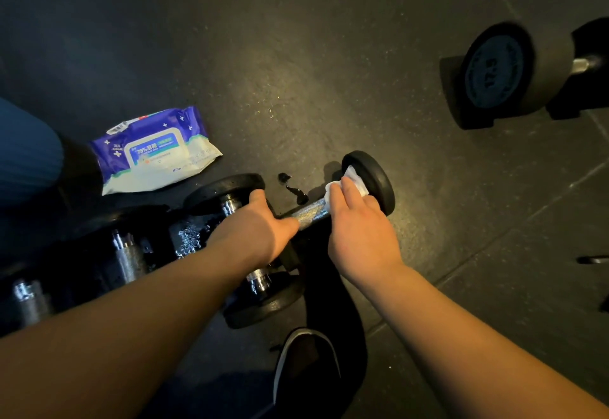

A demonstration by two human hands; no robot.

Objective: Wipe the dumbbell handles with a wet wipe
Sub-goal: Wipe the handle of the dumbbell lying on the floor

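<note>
**Wipe at the far end of the handle**

The dumbbell (316, 214) lies on the dark gym floor (296, 56), near its middle, just in front of the person's shoe (306, 366). The right hand (359, 234) curls its fingers over a white wet wipe (352, 183) and presses it round the knurled handle (311, 215), close against the far weight plate (372, 181). The left hand (260, 224) steadies the near end, fingers bent over the neighbouring dumbbell's head (224, 193); what the fingertips clasp cannot be told.

The step in hand looks like the wiping stroke itself, at the plate end of the bar. The bare knurling between the two hands seems yet to be covered, so the next move calls for drawing the wipe back along the bar toward the left hand, twisting round it while the left hand stops any roll.

More dumbbells (125, 254) lie by the floor's left edge, wet and shiny. The wipe packet (155, 151) lies beyond them. A small puddle (293, 188) sits just past the handle.
</note>
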